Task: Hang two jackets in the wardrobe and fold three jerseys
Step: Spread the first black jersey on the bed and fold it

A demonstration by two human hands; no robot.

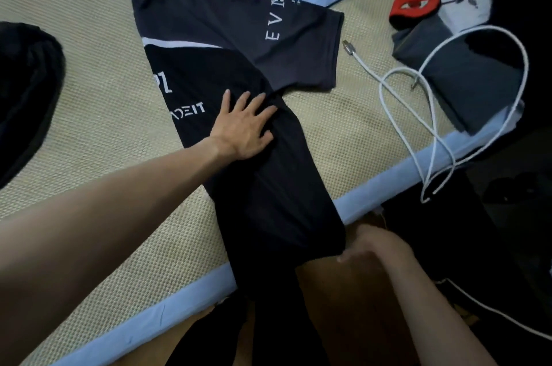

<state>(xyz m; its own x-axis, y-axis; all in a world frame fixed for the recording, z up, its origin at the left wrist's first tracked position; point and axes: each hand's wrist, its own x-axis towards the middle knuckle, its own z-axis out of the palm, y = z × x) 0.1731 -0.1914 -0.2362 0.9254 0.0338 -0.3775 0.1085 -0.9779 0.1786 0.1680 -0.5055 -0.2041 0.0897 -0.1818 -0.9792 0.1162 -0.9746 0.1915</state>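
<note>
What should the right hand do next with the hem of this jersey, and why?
Probably lift the hem and carry it up toward the collar. The jersey lies on the mat, its lower part hanging over the blue edge. The left hand presses flat on its middle, and the right hand is at the hanging hem, so a fold at the pinned line looks ready.

The left hand (243, 126) lay flat, palm down, its fingers (254, 101) spread and pointing away from the body, the bare forearm stretched out behind them. The right hand (369, 246) sat lower and blurred, fingers curled leftward; its grip could not be judged.
</note>
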